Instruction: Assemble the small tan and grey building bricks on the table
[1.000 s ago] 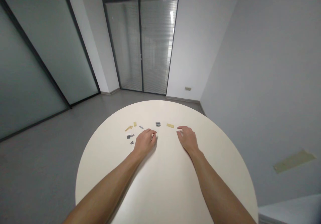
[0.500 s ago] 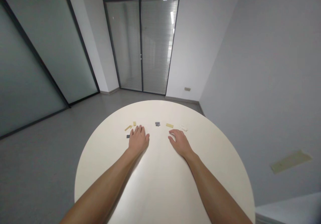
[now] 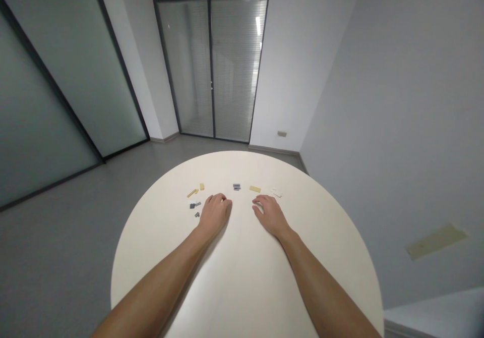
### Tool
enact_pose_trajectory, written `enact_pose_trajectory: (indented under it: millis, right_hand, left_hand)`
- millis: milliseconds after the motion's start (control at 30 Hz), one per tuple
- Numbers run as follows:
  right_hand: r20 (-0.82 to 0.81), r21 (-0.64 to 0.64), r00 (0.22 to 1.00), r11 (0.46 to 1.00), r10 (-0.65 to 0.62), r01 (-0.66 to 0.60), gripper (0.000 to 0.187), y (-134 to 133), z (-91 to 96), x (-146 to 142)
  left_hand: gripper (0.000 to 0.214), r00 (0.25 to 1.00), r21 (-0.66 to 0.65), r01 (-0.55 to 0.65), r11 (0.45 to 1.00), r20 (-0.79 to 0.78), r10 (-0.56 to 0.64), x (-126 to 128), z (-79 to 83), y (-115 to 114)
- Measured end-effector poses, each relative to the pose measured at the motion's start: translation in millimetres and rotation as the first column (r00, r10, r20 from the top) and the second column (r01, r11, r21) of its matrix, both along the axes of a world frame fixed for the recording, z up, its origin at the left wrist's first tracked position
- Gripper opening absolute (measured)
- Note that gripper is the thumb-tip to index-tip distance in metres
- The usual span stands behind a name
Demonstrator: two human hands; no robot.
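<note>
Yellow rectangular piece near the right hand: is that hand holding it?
No, the yellow piece lies on the table, beyond the right hand.

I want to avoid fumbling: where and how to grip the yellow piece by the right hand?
Probably pinch the yellow piece across its long edges near mid-length, the right hand coming from above and the near side: it lies flat, longer left to right.

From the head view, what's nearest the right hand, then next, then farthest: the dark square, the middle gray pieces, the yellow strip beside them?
1. Yellow strip: just beyond the right hand.
2. Gray pieces: middle, left of the strip.
3. Dark square: farther left, past the left hand.
</note>
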State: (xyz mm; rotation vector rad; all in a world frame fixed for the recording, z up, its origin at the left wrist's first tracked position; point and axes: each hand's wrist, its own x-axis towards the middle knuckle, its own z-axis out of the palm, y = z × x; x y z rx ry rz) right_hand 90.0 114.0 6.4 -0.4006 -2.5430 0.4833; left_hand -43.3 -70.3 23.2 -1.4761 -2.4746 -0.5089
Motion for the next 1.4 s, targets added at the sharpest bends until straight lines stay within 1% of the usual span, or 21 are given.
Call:
enact_pose_trajectory:
  millis: [100,267,367,467,633,733,933,1100,1300,1400]
  right_hand:
    - [-0.023,-0.016,0.998,0.998,0.056,-0.056,0.017,-2,-0.4,-1]
    - [-0.080,-0.040,0.974,0.976,0.212,-0.216,0.014,-8,1.7,-2]
    - [-0.098,-0.049,0.961,0.963,0.258,-0.264,0.013,-12,3.6,-2]
    - [-0.101,-0.058,0.959,0.960,0.266,-0.273,0.013,-12,4.1,-2]
    - [-0.094,-0.070,0.959,0.959,0.266,-0.273,0.012,-12,4.0,-2]
    - [-0.086,-0.082,0.958,0.956,0.275,-0.282,0.012,-12,5.2,-2]
    - [-0.093,-0.086,0.952,0.950,0.292,-0.300,0.011,-15,8.4,-2]
    - [-0.092,-0.080,0.948,0.946,0.306,-0.313,0.010,-16,10.0,-3]
    - [-0.079,-0.075,0.950,0.948,0.304,-0.309,0.008,-17,14.6,-3]
    - [-0.076,-0.074,0.953,0.951,0.294,-0.300,0.004,-17,17.0,-3]
  left_hand:
    - [0.030,0.998,0.020,0.037,0.999,0.041,-0.038,1,-0.8,1]
    - [0.024,0.991,0.068,0.111,0.991,0.071,-0.116,6,-1.5,5]
    - [0.024,0.984,0.098,0.144,0.985,0.090,-0.153,8,-0.9,6]
    - [0.025,0.980,0.108,0.153,0.982,0.107,-0.165,7,-2.5,8]
    - [0.028,0.977,0.139,0.105,0.985,0.168,-0.128,4,-8.7,9]
    - [0.023,0.964,0.181,0.103,0.978,0.225,-0.143,5,-10.0,9]
    - [0.015,0.945,0.211,0.139,0.968,0.265,-0.193,10,-7.3,11]
    - [0.014,0.942,0.241,0.173,0.955,0.243,-0.232,10,-8.9,11]
    - [0.014,0.942,0.248,0.187,0.951,0.230,-0.245,10,-9.3,12]
    - [0.015,0.945,0.257,0.177,0.950,0.226,-0.237,11,-7.1,11]
